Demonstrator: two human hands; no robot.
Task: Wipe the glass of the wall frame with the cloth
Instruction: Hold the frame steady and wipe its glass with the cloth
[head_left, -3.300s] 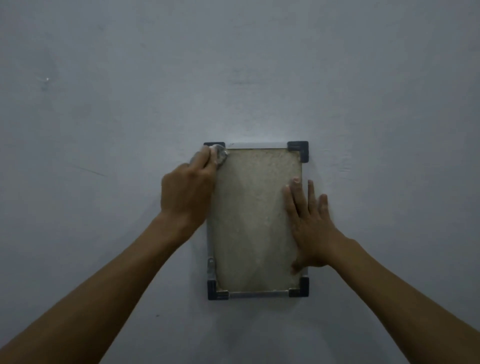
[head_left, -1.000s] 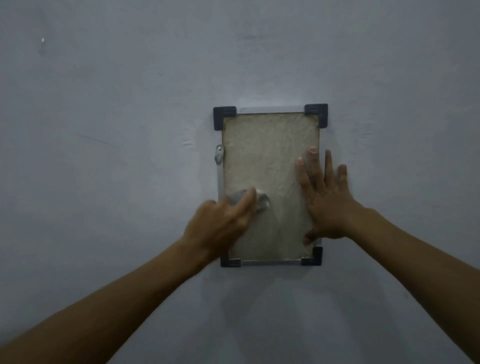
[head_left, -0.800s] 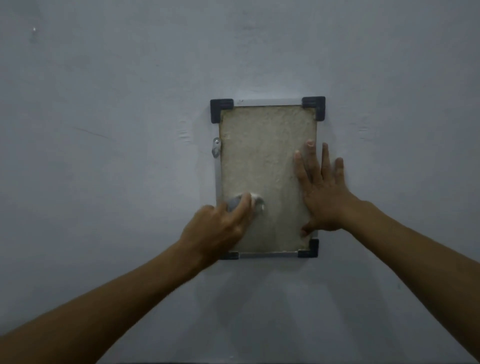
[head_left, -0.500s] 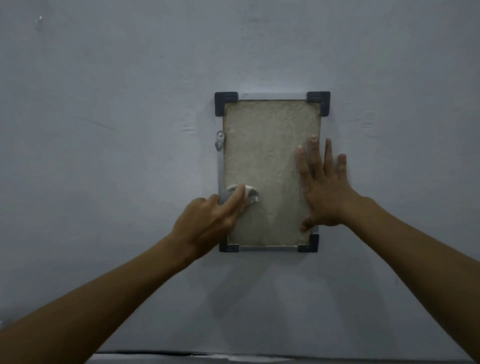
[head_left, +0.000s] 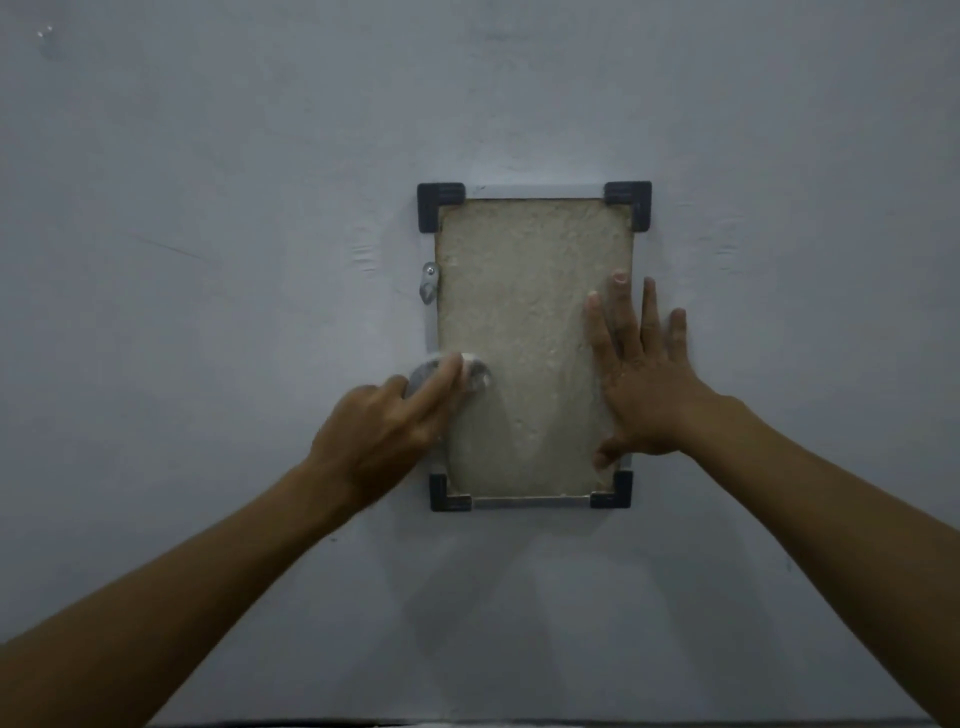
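Observation:
A small wall frame with black corner caps and a pale speckled glass panel hangs on the grey wall. My left hand holds a small wadded grey cloth and presses it against the glass near the frame's left edge, a little below mid-height. My right hand lies flat with fingers spread, pressing on the frame's right side; the index and middle fingers are on the glass, the others on the wall beside it.
A small metal clip juts from the frame's left edge. Plain grey wall surrounds the frame. A dark strip runs along the very bottom of the view.
My left hand with the cloth came down from the top left corner to the lower left of the glass, then shifted slightly up and left. My right hand stayed flat on the right side.

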